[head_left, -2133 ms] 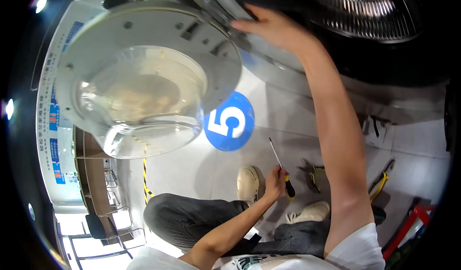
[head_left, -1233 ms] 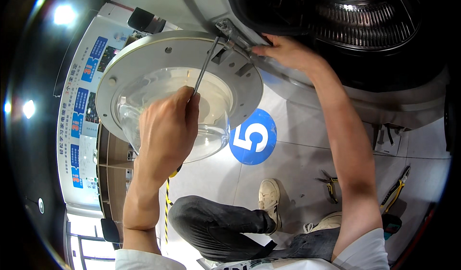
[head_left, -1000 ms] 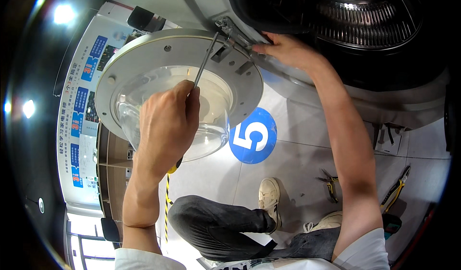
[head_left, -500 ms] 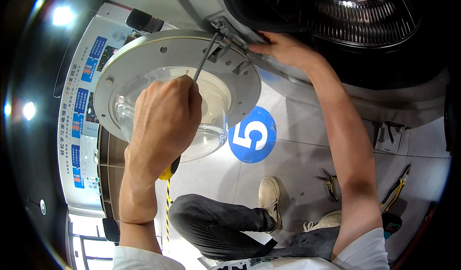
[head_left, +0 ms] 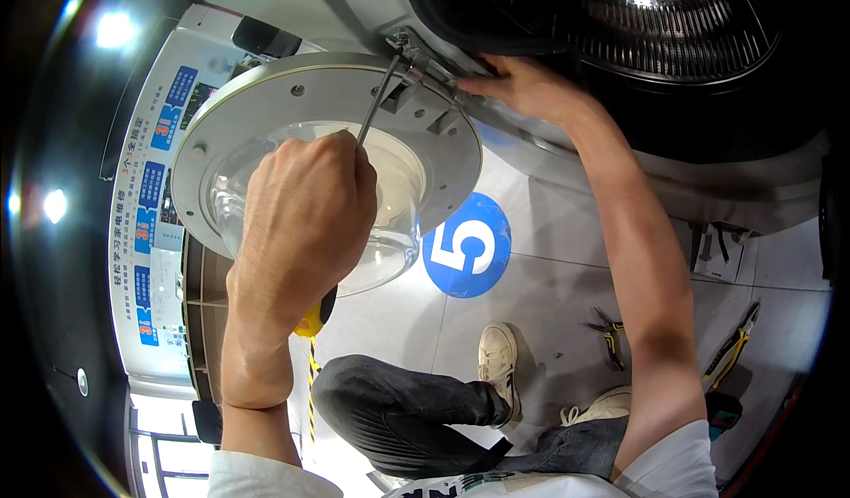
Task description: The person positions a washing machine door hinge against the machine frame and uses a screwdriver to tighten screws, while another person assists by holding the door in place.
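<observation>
My left hand [head_left: 310, 206] is closed around a screwdriver [head_left: 378, 100] with a yellow and black handle. Its shaft points up to the metal hinge [head_left: 409, 60] that joins the round door to the washing machine. The door [head_left: 257, 108] hangs open at the left, a pale ring with a clear glass bowl [head_left: 381, 250] partly behind my left hand. My right hand [head_left: 527, 91] rests by the hinge on the machine's front [head_left: 522, 131], below the dark rubber gasket; its thumb reaches toward the hinge, fingers partly hidden behind the gasket's edge. Nothing shows in it.
The metal drum [head_left: 673, 38] sits inside the opening at the upper right. On the tiled floor lie yellow-handled pliers [head_left: 609, 337] and a longer yellow and black tool [head_left: 733, 347]. A blue round floor sticker [head_left: 467, 245] is below the door. Shelving [head_left: 205, 312] stands at the left.
The left fist has shifted very slightly with the screwdriver, whose tip stays at the hinge. My right hand keeps its place almost unchanged.
</observation>
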Motion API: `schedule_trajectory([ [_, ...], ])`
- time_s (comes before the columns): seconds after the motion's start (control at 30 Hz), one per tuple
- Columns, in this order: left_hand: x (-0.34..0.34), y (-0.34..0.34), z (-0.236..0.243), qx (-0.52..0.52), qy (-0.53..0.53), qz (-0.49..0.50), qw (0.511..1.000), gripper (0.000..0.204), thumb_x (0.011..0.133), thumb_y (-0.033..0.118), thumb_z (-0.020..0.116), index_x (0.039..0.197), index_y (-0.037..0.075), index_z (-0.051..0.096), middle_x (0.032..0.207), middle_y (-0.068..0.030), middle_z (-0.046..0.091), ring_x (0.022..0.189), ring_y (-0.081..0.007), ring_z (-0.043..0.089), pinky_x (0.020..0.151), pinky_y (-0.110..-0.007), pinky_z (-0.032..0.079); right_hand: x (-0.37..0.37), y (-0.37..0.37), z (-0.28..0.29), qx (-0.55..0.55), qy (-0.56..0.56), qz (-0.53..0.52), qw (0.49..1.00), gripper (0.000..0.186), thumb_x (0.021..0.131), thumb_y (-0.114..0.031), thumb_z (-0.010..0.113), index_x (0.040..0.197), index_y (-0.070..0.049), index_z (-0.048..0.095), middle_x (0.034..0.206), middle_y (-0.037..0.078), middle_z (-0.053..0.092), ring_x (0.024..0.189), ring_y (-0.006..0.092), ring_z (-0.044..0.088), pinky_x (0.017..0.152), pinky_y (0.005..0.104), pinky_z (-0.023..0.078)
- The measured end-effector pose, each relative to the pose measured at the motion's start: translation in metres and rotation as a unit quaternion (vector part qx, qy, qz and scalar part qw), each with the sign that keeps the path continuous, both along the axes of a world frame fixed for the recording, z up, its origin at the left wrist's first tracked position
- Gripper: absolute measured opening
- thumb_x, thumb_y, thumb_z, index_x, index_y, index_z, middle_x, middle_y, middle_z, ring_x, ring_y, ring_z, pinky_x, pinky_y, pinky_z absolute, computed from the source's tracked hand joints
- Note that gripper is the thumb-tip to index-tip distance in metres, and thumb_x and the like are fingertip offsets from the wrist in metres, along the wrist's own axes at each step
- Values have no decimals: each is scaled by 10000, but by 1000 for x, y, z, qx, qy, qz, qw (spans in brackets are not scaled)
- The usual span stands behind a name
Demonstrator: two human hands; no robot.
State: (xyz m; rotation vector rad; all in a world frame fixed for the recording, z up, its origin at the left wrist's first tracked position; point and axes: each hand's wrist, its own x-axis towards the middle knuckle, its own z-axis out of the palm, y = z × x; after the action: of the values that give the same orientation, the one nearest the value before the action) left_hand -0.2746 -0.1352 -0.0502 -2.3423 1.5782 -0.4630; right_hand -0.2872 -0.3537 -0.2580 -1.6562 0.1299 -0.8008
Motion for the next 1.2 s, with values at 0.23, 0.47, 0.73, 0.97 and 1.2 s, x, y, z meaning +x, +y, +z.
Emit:
schedule_trajectory([
  [0.23, 1, 1, -3, -11, -1, -5, 1000, 242, 884, 106, 533, 753, -74, 626, 677, -240, 605, 618, -399, 591, 655, -441, 476, 2, -1, -1, 5, -18, 12, 1000, 564, 908, -187, 670, 1389, 6, 446, 1400, 129, 508, 1251, 186, 470, 1080, 318, 338],
  [0.47, 0, 3, -4, -1, -84, -46, 995, 218, 880, 120, 560, 738, -31, 627, 633, -207, 601, 567, -367, 596, 609, -430, 479, 3, -2, -2, 3, -22, 11, 1000, 566, 909, -194, 670, 1389, 4, 447, 1399, 130, 511, 1252, 184, 471, 1079, 316, 338],
  [0.73, 4, 3, 4, 5, -130, -89, 987, 225, 874, 119, 579, 691, -4, 619, 584, -186, 589, 516, -328, 597, 540, -395, 476, 0, 0, -2, 6, -21, 6, 1000, 560, 911, -220, 670, 1383, -1, 463, 1365, 121, 546, 1212, 168, 496, 1047, 302, 358],
  [0.97, -2, -3, 20, 30, -106, -32, 993, 155, 874, 137, 602, 798, 21, 670, 711, -178, 628, 694, -356, 585, 691, -451, 443, -1, 0, 0, -22, 5, -9, 1000, 549, 919, -293, 653, 1367, -17, 495, 1303, 105, 597, 1143, 154, 534, 1004, 291, 384],
  [1.2, -6, 3, 15, 55, -106, -38, 992, 153, 869, 132, 602, 800, 15, 672, 721, -176, 632, 695, -351, 590, 690, -450, 446, -9, 8, 8, 9, 63, -22, 998, 564, 916, -334, 645, 1374, -40, 497, 1291, 115, 606, 1148, 176, 546, 999, 297, 394],
])
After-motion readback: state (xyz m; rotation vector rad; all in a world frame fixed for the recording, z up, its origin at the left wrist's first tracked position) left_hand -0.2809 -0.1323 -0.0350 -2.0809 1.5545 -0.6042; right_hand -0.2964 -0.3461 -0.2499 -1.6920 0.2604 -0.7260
